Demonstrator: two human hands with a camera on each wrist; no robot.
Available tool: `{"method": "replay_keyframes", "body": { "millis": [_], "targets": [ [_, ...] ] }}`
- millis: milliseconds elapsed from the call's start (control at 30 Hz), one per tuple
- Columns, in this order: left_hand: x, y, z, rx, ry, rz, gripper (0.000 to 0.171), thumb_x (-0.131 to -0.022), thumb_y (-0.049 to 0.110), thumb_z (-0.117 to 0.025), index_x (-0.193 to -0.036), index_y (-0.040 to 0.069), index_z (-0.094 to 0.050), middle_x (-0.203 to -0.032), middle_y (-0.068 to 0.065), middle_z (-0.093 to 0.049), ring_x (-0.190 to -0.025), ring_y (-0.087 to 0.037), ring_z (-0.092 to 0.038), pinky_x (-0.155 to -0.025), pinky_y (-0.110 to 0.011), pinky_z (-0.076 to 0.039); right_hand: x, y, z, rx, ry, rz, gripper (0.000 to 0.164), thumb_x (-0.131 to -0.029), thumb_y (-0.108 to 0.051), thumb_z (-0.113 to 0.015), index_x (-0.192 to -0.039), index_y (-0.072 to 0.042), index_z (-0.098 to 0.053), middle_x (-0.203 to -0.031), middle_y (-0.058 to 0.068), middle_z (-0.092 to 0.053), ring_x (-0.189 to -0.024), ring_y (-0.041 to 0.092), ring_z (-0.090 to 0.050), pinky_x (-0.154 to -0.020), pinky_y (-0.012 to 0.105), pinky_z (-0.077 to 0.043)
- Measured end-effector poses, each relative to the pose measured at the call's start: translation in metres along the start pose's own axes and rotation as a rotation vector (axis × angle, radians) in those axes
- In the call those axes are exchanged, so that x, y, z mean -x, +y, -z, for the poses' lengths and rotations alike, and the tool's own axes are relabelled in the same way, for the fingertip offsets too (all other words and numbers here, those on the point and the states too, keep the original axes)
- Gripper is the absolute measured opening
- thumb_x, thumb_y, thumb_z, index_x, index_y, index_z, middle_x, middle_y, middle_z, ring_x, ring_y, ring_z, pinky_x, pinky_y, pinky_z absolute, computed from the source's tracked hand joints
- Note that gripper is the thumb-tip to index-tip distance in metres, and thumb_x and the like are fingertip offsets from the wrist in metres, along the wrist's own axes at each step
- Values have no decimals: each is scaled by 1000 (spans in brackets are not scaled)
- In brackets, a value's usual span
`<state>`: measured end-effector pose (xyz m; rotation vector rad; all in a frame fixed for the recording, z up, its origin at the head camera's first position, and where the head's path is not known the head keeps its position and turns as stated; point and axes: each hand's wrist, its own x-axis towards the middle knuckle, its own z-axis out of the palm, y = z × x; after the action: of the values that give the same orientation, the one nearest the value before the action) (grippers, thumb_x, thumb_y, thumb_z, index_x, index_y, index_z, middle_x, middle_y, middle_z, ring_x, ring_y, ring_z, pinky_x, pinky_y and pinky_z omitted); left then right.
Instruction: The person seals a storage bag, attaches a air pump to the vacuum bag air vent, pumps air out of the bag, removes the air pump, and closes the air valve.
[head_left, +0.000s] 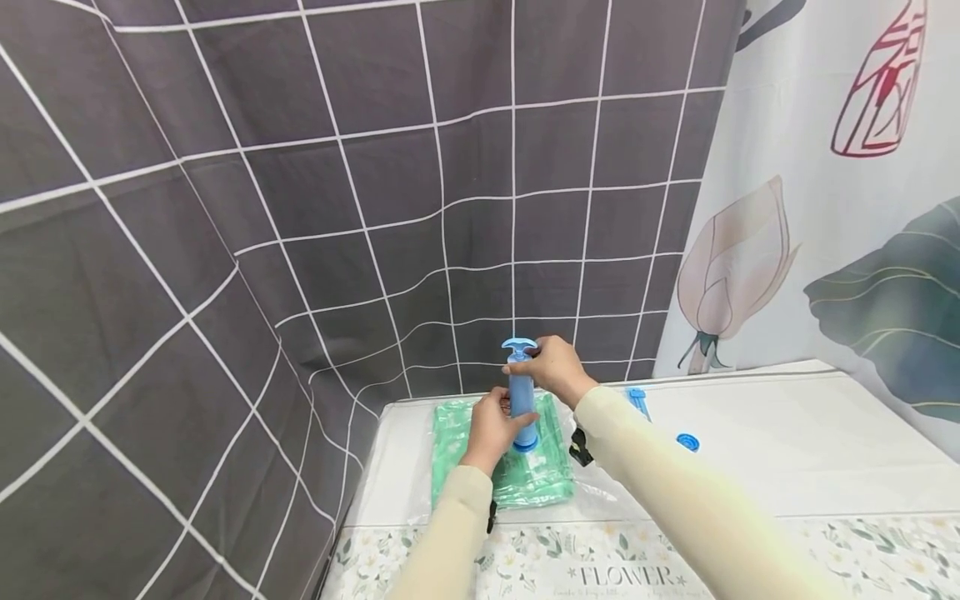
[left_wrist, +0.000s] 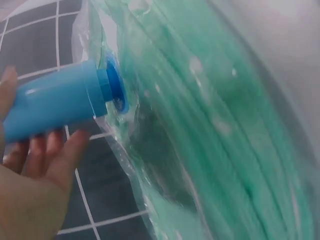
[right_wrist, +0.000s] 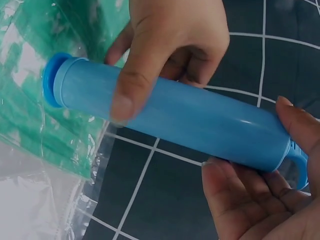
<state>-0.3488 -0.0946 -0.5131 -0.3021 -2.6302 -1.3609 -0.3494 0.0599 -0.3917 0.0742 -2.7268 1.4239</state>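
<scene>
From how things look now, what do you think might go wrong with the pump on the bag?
The blue hand pump stands on a soft, wrinkled plastic bag, so it may tip if the left hand and right hand push unevenly. Tilting might also open a gap at the blue ring at its base. The round blue cap lies loose on the table and could get knocked away.

2 arms (head_left: pixel 444 533) extended, left hand (head_left: pixel 491 427) curled, right hand (head_left: pixel 558 367) higher, curled
</scene>
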Motion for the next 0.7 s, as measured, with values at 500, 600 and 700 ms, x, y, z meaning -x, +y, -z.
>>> {"method": "replay_keyframes", "body": {
  "millis": [500, 600, 700],
  "targets": [
    [-11, -5, 19, 188, -280, 4, 72, -108, 3, -74, -172, -3, -40, -170, -30, -54, -158, -48, -57, -132, -61, -50, -10, -2, 4, -1, -125, -41, 51, -96, -28, -94, -130, 5, -76, -128, 24, -78, -103, 30, -77, -82, 31, -65],
    [-11, -4, 17, 160, -249, 8, 69, -107, 4, -76, -169, -2, -45, -166, -29, -60, -153, -47, -62, -128, -59, -55, -11, -1, 5, -8, -126, -47, 43, -96, -27, -94, -122, 3, -77, -110, 16, -78, -87, 22, -69, -74, 28, -59],
    [-10, -2, 14, 128, -220, 16, 69, -107, 5, -78, -168, -1, -47, -163, -28, -63, -150, -45, -65, -125, -60, -57, -11, 1, 7, -23, -126, -50, 33, -95, -26, -94, -104, -2, -74, -85, 4, -66, -73, 17, -58, -65, 27, -51]
  ]
}}
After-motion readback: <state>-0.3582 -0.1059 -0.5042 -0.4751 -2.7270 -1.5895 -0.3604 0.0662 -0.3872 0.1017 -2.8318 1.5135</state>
